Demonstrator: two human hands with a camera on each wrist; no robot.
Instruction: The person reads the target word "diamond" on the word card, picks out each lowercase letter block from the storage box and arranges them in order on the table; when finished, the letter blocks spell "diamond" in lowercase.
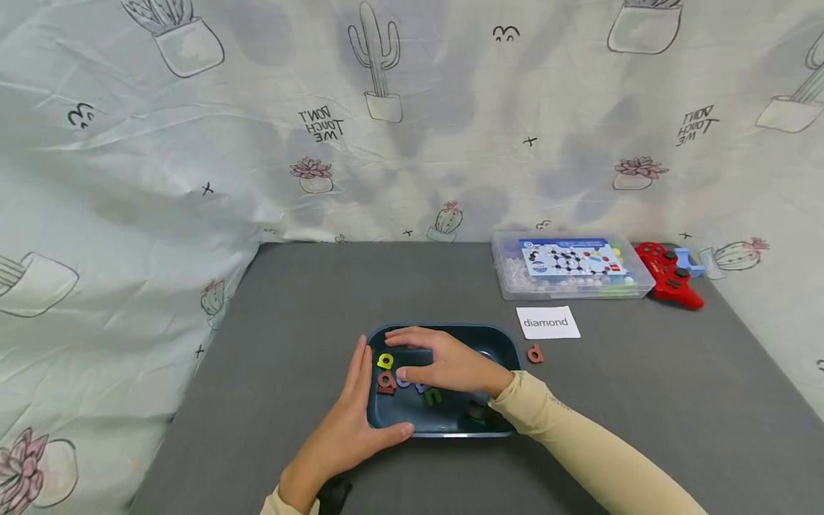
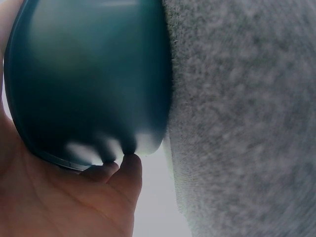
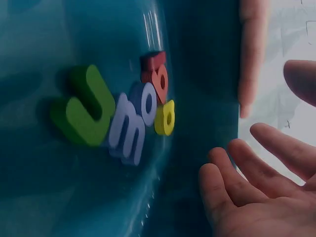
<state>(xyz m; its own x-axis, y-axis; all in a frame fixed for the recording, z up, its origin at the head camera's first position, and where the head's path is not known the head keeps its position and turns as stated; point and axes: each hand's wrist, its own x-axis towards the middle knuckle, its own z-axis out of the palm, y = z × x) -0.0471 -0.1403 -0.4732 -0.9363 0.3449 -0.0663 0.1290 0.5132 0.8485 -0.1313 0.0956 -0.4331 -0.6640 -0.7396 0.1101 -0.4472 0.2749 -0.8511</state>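
Several coloured letters lie bunched in the left part of a dark teal tray (image 1: pixel 450 432). Among them are a yellow letter (image 1: pixel 385 360), a reddish letter (image 1: pixel 385 378), a lilac "o" (image 3: pixel 148 104), a lilac "m" (image 3: pixel 127 129) and a green "n" (image 3: pixel 91 109). My left hand (image 1: pixel 350 422) holds the tray's near left corner, fingers along the left wall and thumb at the front rim. Over the letters hovers my right hand (image 1: pixel 444 357), its fingers loosely extended with nothing between them. It partly covers the lilac letters in the head view.
Right of the tray, a reddish letter (image 1: pixel 535 353) lies on the grey table (image 1: pixel 309 286) below a white card (image 1: pixel 548 322) reading "diamond". Behind stand a clear plastic box (image 1: pixel 573 286) and a red game controller (image 1: pixel 669 275). A patterned cloth (image 1: pixel 450 164) hangs at the back.
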